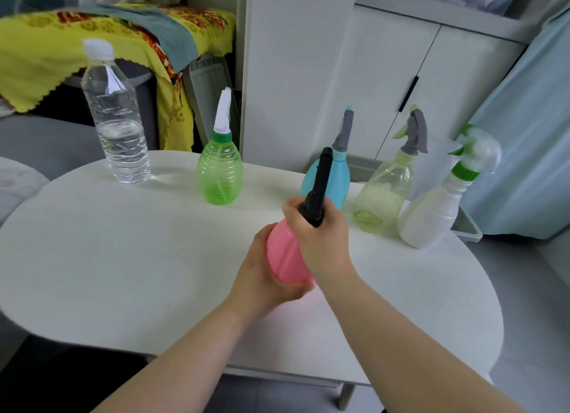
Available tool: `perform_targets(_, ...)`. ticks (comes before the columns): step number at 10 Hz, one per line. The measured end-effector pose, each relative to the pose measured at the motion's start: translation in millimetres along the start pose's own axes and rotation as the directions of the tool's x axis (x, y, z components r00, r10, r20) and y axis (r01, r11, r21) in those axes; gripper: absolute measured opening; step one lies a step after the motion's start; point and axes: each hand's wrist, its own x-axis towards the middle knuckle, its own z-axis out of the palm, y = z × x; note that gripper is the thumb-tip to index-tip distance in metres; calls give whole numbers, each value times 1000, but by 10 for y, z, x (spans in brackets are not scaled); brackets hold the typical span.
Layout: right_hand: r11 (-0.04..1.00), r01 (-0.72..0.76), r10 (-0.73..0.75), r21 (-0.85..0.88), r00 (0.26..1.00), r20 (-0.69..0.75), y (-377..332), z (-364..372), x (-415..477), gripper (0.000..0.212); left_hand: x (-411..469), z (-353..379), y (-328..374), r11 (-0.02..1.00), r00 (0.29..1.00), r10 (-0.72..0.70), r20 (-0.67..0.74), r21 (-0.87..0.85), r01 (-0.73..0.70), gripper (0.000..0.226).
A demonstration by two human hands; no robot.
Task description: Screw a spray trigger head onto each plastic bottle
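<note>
While my left hand [265, 276] is gripping the pink bottle [285, 258] just above the table [123, 258], my right hand [317, 230] is clasping the black trigger head [319, 184]; I'm aiming to twist squarely, avoiding cross-threading.

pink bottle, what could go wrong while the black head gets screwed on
The pink bottle is tilted in the left hand; if the black trigger head sits crooked, the right hand may cross-thread it.
The blue bottle stands close behind that hand; a wide twist could knock it over.
</note>
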Motion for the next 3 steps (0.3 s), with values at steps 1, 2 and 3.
perform_targets(1,1000,-15,14,-22,1000,-23,73,9,-153,24,-29,-62,45,1000,997,6,73,26,-8,96)
perform_targets(2,1000,-13,13,21,999,32,91,-64,-126,26,-34,-272,36,982,993,5,119,185,-27,110)
perform_targets(3,1000,-18,17,12,999,34,13,-117,46,17,-26,-534,-42,883,993,23,118,463,-76,106)
